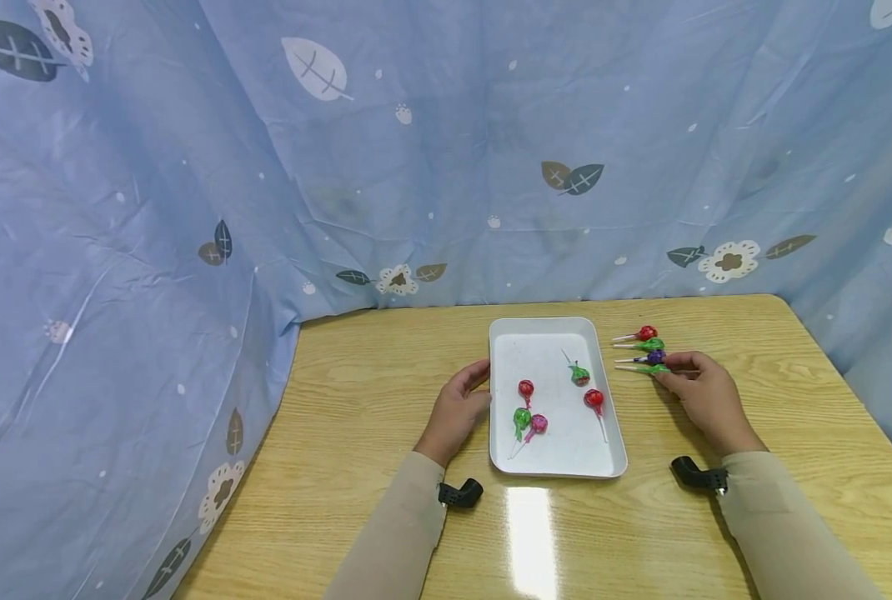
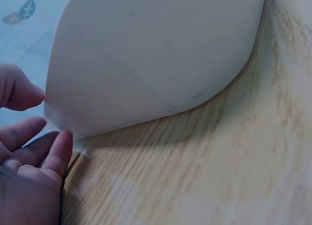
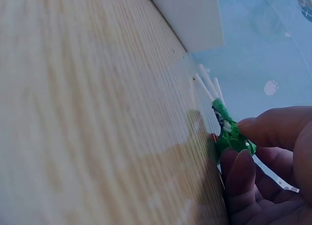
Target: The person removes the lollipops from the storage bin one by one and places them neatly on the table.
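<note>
My right hand (image 1: 707, 400) pinches the wrapped head of a green lollipop (image 3: 233, 139) between thumb and fingers, at the near end of a row on the table. Beyond it in that row lie a purple lollipop (image 1: 654, 357), another green lollipop (image 1: 652, 343) and a red lollipop (image 1: 647, 332), their sticks pointing left. On the other side, my left hand (image 1: 457, 412) rests beside a white tray (image 1: 543, 346), its loosely bent fingers at the left wall. Within the tray are several scattered lollipops, among them a pink lollipop (image 1: 538, 424) and a red lollipop (image 1: 594, 398).
The wooden table (image 1: 371, 375) extends to both sides of the tray. Behind it and along the left hangs a blue patterned curtain (image 1: 446, 150). A black wrist camera (image 1: 461, 493) sits on the left sleeve, and another wrist camera (image 1: 697, 475) on the right.
</note>
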`<state>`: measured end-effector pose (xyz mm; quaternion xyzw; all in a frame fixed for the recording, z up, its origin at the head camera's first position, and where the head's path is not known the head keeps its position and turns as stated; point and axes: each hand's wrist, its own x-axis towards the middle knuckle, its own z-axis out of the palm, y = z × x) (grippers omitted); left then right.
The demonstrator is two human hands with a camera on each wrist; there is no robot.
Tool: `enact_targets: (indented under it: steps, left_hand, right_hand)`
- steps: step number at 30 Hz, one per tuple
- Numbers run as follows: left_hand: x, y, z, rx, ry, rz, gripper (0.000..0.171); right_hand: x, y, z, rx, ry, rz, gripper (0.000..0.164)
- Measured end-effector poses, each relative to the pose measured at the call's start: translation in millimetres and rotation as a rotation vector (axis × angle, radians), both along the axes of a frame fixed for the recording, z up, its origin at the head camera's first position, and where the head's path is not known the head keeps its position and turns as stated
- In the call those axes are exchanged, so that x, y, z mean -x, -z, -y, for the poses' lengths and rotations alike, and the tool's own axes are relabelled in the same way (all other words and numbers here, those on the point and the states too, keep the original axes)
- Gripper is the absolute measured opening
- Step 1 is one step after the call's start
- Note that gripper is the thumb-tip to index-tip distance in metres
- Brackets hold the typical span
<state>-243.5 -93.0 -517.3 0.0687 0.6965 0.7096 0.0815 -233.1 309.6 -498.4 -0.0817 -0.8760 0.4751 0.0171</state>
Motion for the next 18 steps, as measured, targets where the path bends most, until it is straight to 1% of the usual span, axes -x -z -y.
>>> enact_targets:
  steps: [9,18]
  left_hand:
    - [-0.7,-1.1,-0.2,-0.001,0.001,0.005,0.058]
    - [-0.9,-0.7,-0.5,0.000,0.000,0.001,0.057]
  right_hand:
    - [-3.5,-5.6,0.9,0.005,0.001,-0.002,0.051]
    - [-4.4,-7.0,-0.9,0.024,0.020,-0.003,0.049]
